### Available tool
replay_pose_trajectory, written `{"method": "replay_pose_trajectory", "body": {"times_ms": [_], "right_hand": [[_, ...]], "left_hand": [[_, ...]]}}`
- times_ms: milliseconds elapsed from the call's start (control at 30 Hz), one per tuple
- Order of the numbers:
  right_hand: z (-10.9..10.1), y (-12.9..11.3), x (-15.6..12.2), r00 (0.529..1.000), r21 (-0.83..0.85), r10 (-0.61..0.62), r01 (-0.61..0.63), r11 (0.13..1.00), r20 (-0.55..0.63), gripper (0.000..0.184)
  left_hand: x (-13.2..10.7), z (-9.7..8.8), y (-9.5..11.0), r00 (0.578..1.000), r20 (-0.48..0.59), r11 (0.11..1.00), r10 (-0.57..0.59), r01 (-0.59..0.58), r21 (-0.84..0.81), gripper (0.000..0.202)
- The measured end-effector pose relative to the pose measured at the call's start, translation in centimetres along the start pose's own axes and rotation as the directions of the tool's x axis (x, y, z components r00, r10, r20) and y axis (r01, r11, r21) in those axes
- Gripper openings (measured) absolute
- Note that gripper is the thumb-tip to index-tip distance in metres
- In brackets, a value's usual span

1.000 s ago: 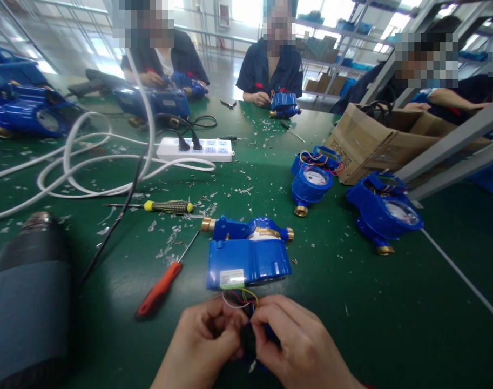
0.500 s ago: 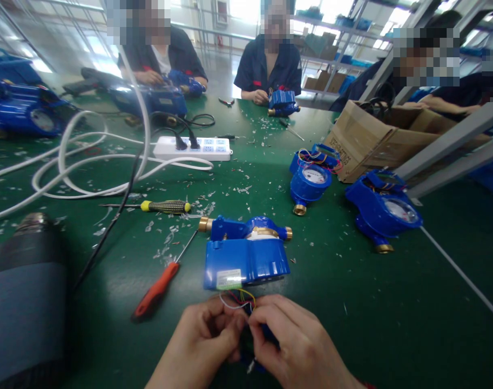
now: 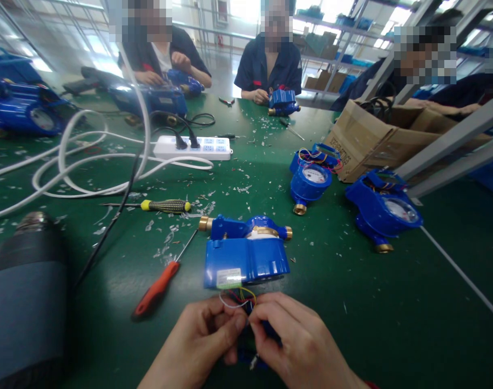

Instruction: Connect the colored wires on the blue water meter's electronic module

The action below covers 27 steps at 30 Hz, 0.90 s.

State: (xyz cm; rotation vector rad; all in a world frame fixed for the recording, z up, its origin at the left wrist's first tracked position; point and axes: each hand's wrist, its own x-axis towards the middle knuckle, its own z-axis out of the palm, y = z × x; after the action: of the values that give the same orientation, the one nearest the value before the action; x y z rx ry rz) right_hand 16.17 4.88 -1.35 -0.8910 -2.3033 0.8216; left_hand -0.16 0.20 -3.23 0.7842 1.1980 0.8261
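Close to the near edge of the view, my left hand (image 3: 208,332) and my right hand (image 3: 289,335) meet with thumbs and forefingers pinched together. Thin wires (image 3: 248,294), white, yellow and red, loop up between the fingers. Which strands each hand grips is hidden, though both pinch at the wires. A dark blue part (image 3: 250,356) shows partly beneath the hands. Just beyond lies a blue water meter (image 3: 246,259) on its side, with brass threaded ends and a white label.
An orange-handled screwdriver (image 3: 157,289) and a yellow-black screwdriver (image 3: 165,206) lie left. A heat gun (image 3: 27,302) stands at the near left. A power strip (image 3: 193,148), white cable (image 3: 88,192), two meters (image 3: 311,181) and a cardboard box (image 3: 363,140) lie farther off. Co-workers sit opposite.
My hands stay pinched at the wires with only slight finger shifts. Across the table, the co-worker at the left has raised one hand above a blue meter.
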Motion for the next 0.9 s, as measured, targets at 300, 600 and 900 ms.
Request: {"method": "replay_pose_trajectory", "body": {"times_ms": [300,600,900], "right_hand": [[-0.03,-0.09,0.09,1.000,-0.014,-0.029,0.030,0.999,0.010,0.019],[-0.08,-0.10,0.25,0.999,-0.019,-0.032,0.032,0.999,0.001,0.019],[-0.27,0.00,0.13,1.000,0.014,-0.006,0.006,1.000,0.019,0.020]], "left_hand": [[-0.06,0.52,0.21,0.999,-0.049,0.999,-0.011,0.012,0.036,0.042],[0.06,0.70,0.43,0.998,-0.054,1.000,-0.021,0.021,0.004,0.048],[-0.27,0.74,0.55,0.999,-0.053,1.000,0.009,-0.009,-0.008,0.039]]}}
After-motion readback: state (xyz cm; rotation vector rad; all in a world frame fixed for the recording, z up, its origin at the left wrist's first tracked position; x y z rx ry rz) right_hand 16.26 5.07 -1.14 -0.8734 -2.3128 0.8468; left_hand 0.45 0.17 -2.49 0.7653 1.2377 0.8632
